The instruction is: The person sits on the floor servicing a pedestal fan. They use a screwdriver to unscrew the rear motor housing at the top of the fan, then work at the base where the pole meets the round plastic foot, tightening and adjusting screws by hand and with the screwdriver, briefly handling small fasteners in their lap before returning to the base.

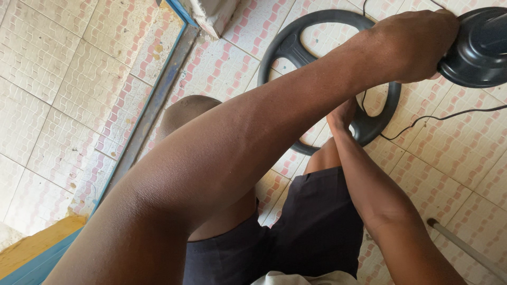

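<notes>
— Under the left hand (417,45), what is sitting?

— A round black housing (478,47), at the far end of the arm that is crossing over the knee (185,111). The fingers are wrapping tightly over its near edge, so that hand is clamping on it and holding it up off the tiled floor (63,95).

— And the right hand (343,113)?

— It is reaching down just below and inside the left grip and touching the black spoked ring (369,126), which is lying flat on the tiles. Its fingers are pointing away from the camera, so I cannot tell whether they are closing round the rim or only pressing on it.

— What step is that, in your judgement?

— I am reading it as a steadying step: one hand is carrying the housing while the other is pinning the ring beneath it.

— What is the next move asking for?

— Probably a firm hold on the ring and care with the thin black cable (443,113), which is trailing just under the gripped housing. A pale rod (465,245) is lying well apart from both hands, beside the dark shorts (317,227).
</notes>
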Motion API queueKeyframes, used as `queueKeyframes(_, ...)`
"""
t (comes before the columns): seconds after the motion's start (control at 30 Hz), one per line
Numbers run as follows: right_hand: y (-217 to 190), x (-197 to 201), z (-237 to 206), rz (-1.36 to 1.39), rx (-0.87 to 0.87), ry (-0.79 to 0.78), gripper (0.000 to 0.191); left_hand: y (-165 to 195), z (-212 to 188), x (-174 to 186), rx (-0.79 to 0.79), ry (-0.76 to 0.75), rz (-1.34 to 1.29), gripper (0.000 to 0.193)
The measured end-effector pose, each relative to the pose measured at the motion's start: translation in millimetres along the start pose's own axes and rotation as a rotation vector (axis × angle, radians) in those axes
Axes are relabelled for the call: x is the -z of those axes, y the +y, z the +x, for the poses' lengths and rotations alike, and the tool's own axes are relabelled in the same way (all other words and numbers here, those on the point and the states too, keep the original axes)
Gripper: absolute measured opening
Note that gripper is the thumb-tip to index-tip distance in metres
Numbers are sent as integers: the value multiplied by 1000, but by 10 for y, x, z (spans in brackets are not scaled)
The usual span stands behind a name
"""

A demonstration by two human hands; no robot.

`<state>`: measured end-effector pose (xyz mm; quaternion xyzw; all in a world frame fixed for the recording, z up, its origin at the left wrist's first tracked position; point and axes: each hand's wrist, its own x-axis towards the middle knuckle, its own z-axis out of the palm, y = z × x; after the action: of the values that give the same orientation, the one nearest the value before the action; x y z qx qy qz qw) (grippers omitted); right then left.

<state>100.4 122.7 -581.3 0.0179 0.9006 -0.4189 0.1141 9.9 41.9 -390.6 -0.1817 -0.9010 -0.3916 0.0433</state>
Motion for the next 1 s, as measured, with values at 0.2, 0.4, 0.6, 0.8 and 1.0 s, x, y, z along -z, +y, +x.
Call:
queueKeyframes(0.2,62,10,11,48,10,23,34,61,-6,17,69,-76,-27,13)
queueKeyframes(0.4,145,79,38,107,-36,15,24,87,-21,64,91,-63,-47,11)
queueKeyframes(0.6,97,134,-43,495,-223,-167,24,22,-36,80,29,-60,-30,17)
queueKeyframes(0.8,76,22,-70,179,2,-239,45,-25,53,36,10,-54,36,13)
queueKeyframes(1.0,139,-188,-214,169,23,-394,52,-30,151,10,-4,-21,5,8)
